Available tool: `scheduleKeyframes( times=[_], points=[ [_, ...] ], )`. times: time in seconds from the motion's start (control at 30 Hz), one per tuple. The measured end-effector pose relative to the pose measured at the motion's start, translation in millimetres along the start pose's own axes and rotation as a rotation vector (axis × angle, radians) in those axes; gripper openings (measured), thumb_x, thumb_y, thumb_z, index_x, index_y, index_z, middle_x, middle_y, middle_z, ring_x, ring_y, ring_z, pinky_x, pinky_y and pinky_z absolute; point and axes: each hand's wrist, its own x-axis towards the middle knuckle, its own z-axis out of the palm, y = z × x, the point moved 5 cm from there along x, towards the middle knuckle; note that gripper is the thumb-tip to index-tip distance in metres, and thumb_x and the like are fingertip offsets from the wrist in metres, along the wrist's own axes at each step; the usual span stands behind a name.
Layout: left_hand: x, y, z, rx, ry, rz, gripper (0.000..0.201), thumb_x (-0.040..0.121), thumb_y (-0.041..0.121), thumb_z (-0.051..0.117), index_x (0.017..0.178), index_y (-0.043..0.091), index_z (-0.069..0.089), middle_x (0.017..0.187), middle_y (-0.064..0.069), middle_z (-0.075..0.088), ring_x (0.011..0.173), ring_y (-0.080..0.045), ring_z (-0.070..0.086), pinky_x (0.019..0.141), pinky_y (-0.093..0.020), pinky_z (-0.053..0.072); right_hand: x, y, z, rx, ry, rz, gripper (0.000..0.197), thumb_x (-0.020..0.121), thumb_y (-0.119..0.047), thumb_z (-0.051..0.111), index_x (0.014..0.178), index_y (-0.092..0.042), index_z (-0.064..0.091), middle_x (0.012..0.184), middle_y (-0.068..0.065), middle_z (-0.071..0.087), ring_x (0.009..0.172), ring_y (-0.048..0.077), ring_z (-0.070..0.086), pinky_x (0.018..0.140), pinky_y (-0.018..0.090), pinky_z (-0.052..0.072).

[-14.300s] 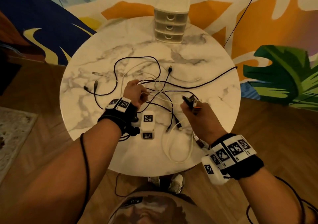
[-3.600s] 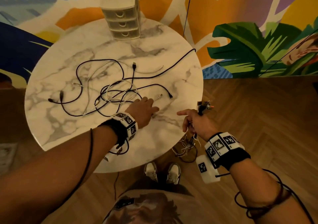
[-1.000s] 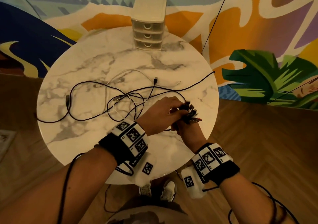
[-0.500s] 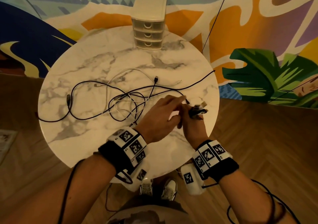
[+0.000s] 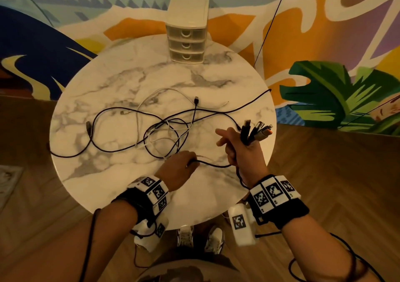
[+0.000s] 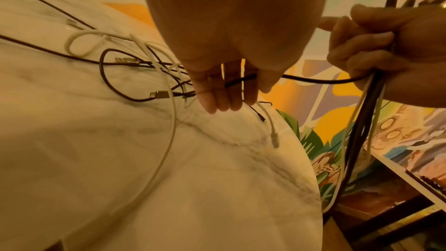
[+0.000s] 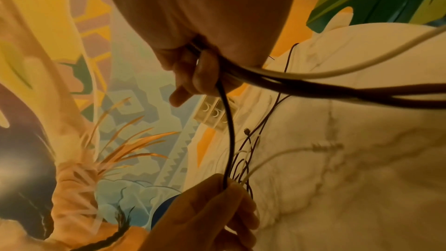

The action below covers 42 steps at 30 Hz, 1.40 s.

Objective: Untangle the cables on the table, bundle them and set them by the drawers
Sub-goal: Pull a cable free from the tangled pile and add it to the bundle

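Black and white cables (image 5: 164, 130) lie tangled on the middle of the round marble table (image 5: 121, 173). The small three-drawer unit (image 5: 186, 41) stands at the far edge. My right hand (image 5: 233, 149) grips a bunch of cable ends, their plugs (image 5: 256, 129) sticking up and their lengths (image 6: 357, 140) hanging off the table's edge. A black cable (image 5: 213, 165) spans from that fist to my left hand (image 5: 190, 161), which pinches it just above the table. In the right wrist view this black cable (image 7: 229, 131) runs down to the left hand (image 7: 224, 186).
The table's right edge (image 5: 271, 143) lies just under my right hand. My shoes (image 5: 199, 238) stand on the wooden floor below the near edge. A painted wall (image 5: 324, 32) rises behind the table, and a thin dark cord (image 5: 270, 22) hangs in front of it.
My left hand has left the plugs in my right hand and slid back toward me along the black cable, drawing out a length. The right hand has turned the plugs upward.
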Motion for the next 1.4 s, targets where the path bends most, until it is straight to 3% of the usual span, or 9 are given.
scheduleKeyframes(
  times=[0.13,0.23,0.43,0.57,0.7,0.97,1.1,1.23,1.4],
  points=[
    [-2.3,2.0,3.2,-0.026,0.024,0.040,0.018,0.096,0.026,0.046,0.092,0.015,0.059,0.084,0.003,0.053,0.077,-0.013,0.048,0.067,-0.024,0.032,-4.1,2.1,6.3,0.132,-0.128,0.166,0.066,0.099,-0.046,0.028,0.088,0.001,0.072,0.063,0.015,0.065,0.053,0.022,0.055,0.051,0.026,0.048],
    [-1.2,3.6,9.4,0.006,-0.020,0.081,0.017,0.095,0.026,0.046,0.091,0.016,0.060,0.086,0.003,0.054,0.077,-0.014,0.050,0.068,-0.025,0.034,-10.7,4.9,11.3,0.104,-0.208,0.253,0.077,0.099,-0.046,0.019,0.076,0.007,0.069,0.050,0.015,0.059,0.042,0.020,0.047,0.044,0.022,0.036],
    [0.5,0.2,14.2,0.058,-0.050,0.093,0.024,0.096,0.029,0.045,0.093,0.012,0.062,0.086,0.001,0.053,0.077,-0.015,0.050,0.071,-0.026,0.038,-8.6,7.0,9.3,-0.042,-0.073,0.127,0.065,0.097,-0.036,0.044,0.035,-0.015,0.045,0.035,-0.001,0.041,0.038,0.013,0.035,0.049,0.025,0.032],
    [-3.7,-18.1,19.7,0.097,-0.066,0.019,0.019,0.095,0.023,0.048,0.099,0.011,0.063,0.097,-0.004,0.055,0.089,-0.020,0.053,0.076,-0.025,0.037,-11.0,10.3,12.4,0.030,-0.158,0.152,0.063,0.098,-0.028,0.029,0.056,0.003,0.065,0.035,0.007,0.040,0.035,0.018,0.033,0.047,0.030,0.025],
    [-1.1,-67.4,3.4,0.102,-0.013,-0.148,0.023,0.089,0.013,0.054,0.109,0.011,0.065,0.121,-0.013,0.055,0.115,-0.030,0.051,0.100,-0.033,0.039,-12.4,-3.5,3.6,0.088,-0.227,0.116,0.059,0.090,-0.013,0.016,0.088,0.009,0.071,0.048,0.014,0.041,0.040,0.022,0.037,0.047,0.028,0.026],
    [1.6,-68.3,-58.8,0.363,0.175,-0.355,0.040,0.098,0.039,0.032,0.109,0.016,0.062,0.113,-0.012,0.061,0.108,-0.034,0.056,0.088,-0.040,0.041,-14.8,-23.6,-2.2,-0.079,-0.013,-0.061,0.064,0.101,-0.026,0.029,0.046,-0.008,0.055,0.047,0.015,0.047,0.039,0.013,0.032,0.043,0.019,0.030],
    [-8.0,6.7,-85.2,0.617,0.317,-0.255,0.041,0.098,0.043,0.030,0.095,0.019,0.063,0.101,-0.006,0.067,0.100,-0.031,0.058,0.087,-0.043,0.040,-25.0,-3.5,36.0,-0.297,-0.202,0.094,0.066,0.100,-0.041,0.033,0.058,0.001,0.062,0.043,0.007,0.043,0.039,0.010,0.038,0.052,0.024,0.037],
    [-13.9,53.7,-69.6,0.650,0.242,0.070,0.031,0.099,0.033,0.033,0.103,0.020,0.060,0.102,-0.003,0.064,0.102,-0.026,0.054,0.085,-0.039,0.041,-18.1,5.7,52.3,-0.479,-0.172,0.162,0.071,0.095,-0.056,0.032,0.053,-0.005,0.060,0.039,0.000,0.046,0.039,0.004,0.045,0.066,0.028,0.035],
    [-20.1,44.4,-35.0,0.637,0.170,0.183,0.030,0.098,0.032,0.035,0.109,0.018,0.058,0.106,-0.001,0.062,0.103,-0.024,0.050,0.086,-0.037,0.037,-6.9,-2.3,47.7,-0.321,-0.090,0.134,0.037,0.097,-0.034,0.041,0.103,-0.013,0.070,0.048,0.008,0.048,0.041,0.007,0.044,0.051,0.019,0.037]
  ],
)
